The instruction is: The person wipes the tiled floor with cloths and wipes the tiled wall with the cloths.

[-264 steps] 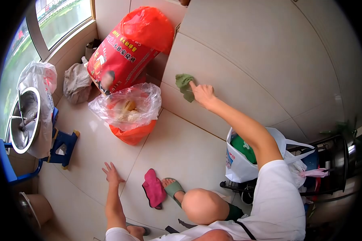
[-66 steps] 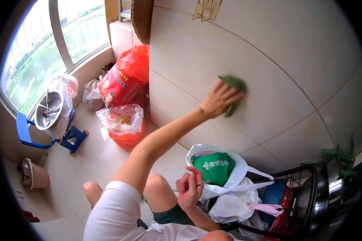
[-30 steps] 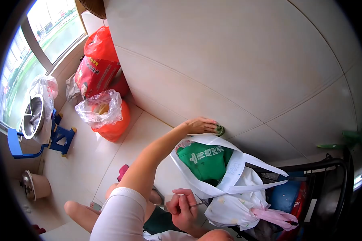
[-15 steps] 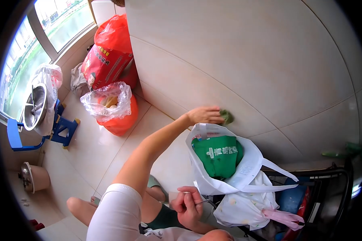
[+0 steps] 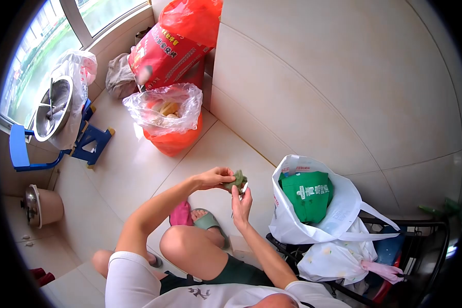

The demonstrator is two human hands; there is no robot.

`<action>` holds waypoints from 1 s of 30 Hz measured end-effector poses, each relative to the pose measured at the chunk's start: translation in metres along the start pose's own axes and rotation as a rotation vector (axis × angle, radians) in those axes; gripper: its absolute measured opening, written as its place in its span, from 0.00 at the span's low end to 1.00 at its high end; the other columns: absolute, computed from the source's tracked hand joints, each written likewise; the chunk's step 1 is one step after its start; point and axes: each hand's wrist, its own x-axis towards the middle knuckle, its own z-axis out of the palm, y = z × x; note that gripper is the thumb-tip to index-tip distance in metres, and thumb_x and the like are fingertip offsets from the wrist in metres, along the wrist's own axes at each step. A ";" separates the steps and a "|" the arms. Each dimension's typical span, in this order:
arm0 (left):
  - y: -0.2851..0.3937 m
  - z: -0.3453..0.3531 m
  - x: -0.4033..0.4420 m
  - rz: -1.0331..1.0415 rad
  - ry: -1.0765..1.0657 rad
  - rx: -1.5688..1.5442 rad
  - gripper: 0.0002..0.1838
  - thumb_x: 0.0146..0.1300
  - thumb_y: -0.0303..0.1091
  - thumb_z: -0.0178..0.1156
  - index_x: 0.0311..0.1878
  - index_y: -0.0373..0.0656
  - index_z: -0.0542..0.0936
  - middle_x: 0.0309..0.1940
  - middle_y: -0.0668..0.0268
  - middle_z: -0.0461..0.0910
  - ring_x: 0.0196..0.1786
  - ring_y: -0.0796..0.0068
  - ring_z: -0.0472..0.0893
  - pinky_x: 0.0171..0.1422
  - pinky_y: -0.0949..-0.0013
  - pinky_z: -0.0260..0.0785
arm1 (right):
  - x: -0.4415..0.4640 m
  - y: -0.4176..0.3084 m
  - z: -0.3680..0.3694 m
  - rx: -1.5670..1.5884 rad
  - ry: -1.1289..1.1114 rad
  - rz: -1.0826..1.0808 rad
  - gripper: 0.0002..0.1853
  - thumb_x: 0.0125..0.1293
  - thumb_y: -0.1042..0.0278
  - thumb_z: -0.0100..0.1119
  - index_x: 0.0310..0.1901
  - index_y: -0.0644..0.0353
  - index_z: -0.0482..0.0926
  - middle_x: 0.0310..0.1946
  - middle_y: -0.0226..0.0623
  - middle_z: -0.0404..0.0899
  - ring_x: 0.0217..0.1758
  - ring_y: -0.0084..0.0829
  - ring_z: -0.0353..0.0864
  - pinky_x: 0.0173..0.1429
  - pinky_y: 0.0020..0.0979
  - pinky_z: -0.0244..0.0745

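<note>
In front of my knees, my left hand [image 5: 216, 178] pinches a crumpled green cloth [image 5: 236, 179]. My right hand [image 5: 241, 206] is closed around a thin, pale metallic tool [image 5: 245, 188], with its fingertips against the cloth's lower edge. Both hands are close together over the tiled floor, away from the wall. The tool's exact shape is too small to make out. Right of my right hand stands a white carrier bag [image 5: 297, 232] with a green printed bag [image 5: 306, 196] inside.
A clear bag in an orange-red bag [image 5: 172, 141] and a large red sack [image 5: 164, 56] stand beside the tiled wall [image 5: 318, 66]. A metal bowl [image 5: 54, 109] and blue stool [image 5: 90, 141] are at left. A pink cloth [image 5: 180, 213] lies near my foot; a black cart [image 5: 431, 226] is right.
My left hand has left the wall with the green cloth and come back toward my body. My right hand has moved up to meet it, still holding the tool. The view has shifted.
</note>
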 end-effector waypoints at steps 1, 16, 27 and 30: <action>-0.002 0.000 -0.012 0.015 -0.020 -0.117 0.11 0.70 0.35 0.58 0.48 0.39 0.71 0.44 0.63 0.77 0.48 0.69 0.81 0.57 0.60 0.80 | 0.006 0.004 0.006 -0.111 -0.004 -0.089 0.21 0.69 0.59 0.61 0.54 0.67 0.72 0.34 0.35 0.79 0.35 0.22 0.75 0.37 0.27 0.72; -0.190 -0.106 -0.192 0.418 1.103 -0.913 0.10 0.64 0.35 0.51 0.40 0.39 0.77 0.35 0.61 0.81 0.35 0.68 0.81 0.39 0.62 0.76 | -0.037 0.159 0.124 -1.203 -1.227 -0.861 0.26 0.53 0.53 0.71 0.52 0.52 0.77 0.42 0.39 0.75 0.49 0.36 0.73 0.52 0.43 0.65; -0.155 -0.072 -0.175 0.546 1.002 -0.816 0.11 0.64 0.31 0.52 0.47 0.39 0.76 0.37 0.67 0.76 0.42 0.74 0.78 0.48 0.68 0.74 | 0.047 0.092 0.158 -1.339 -1.367 -0.908 0.11 0.48 0.67 0.65 0.36 0.49 0.81 0.40 0.38 0.78 0.48 0.37 0.78 0.55 0.44 0.65; -0.126 -0.073 -0.157 0.601 0.867 -0.790 0.12 0.64 0.31 0.51 0.49 0.39 0.74 0.38 0.63 0.77 0.40 0.70 0.80 0.44 0.64 0.78 | 0.092 -0.062 0.121 -1.365 -1.269 -1.205 0.14 0.44 0.69 0.67 0.37 0.50 0.81 0.39 0.33 0.75 0.50 0.36 0.76 0.55 0.45 0.67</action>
